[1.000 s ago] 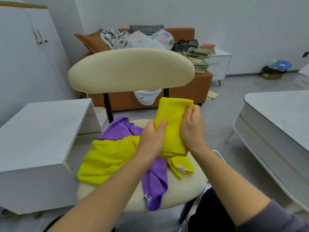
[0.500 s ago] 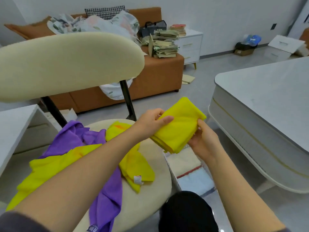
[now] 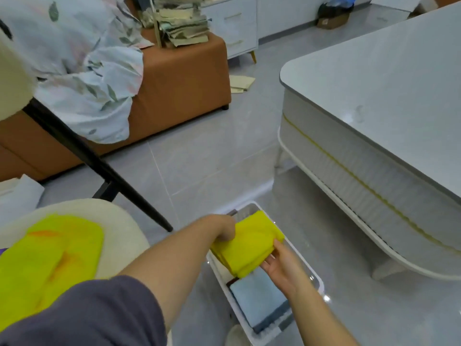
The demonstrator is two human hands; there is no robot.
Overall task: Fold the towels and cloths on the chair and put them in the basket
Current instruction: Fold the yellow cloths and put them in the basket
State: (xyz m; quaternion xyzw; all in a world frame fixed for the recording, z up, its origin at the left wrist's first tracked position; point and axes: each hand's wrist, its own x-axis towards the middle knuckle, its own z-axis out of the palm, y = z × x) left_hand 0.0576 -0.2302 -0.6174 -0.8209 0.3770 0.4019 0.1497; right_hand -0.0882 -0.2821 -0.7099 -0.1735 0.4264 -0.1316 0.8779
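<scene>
L hand (image 3: 224, 231) grips folded yellow cloth (image 3: 249, 242), lower centre over basket (image 3: 294, 253); R hand (image 3: 279, 267) flat, steadying edge. Soft, light, prob unfolds easily: pinch layered edges.

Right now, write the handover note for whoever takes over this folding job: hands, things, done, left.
Left hand grips the folded yellow cloth at its far end. Right hand supports it from below, fingers straight.
The cloth is held over the white basket on the floor, not yet released.
Done: a folded light blue cloth lies in the basket.
Left: set this one in, then fold the loose yellow cloth on the chair.
</scene>
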